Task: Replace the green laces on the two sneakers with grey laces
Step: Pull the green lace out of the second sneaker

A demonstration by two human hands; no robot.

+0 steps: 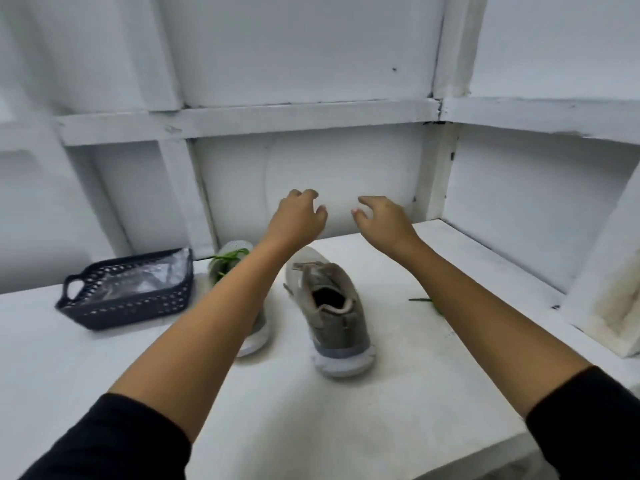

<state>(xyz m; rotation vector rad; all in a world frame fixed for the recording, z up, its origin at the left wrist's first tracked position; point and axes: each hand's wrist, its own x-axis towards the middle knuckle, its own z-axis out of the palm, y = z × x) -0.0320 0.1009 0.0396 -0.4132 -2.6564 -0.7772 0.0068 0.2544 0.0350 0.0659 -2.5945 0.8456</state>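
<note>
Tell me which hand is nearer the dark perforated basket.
Left. The left hand is raised to the right of the basket; the right hand is farther right, beside the left.

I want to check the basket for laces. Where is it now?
In the head view the dark basket sits at the left of the white table, just left of the green-laced sneaker.

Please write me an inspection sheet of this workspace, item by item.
Surface: white table.
Job's things: left sneaker carries green laces; right sneaker shows no lace; loose green lace lies by the right forearm; no grey ones seen.
Clutter: dark basket holding a clear plastic bag.
Grippers: left hand and right hand raised, fingers loosely curled, holding nothing.
Cables: nothing seen.
Surroundings: white walls.
</note>
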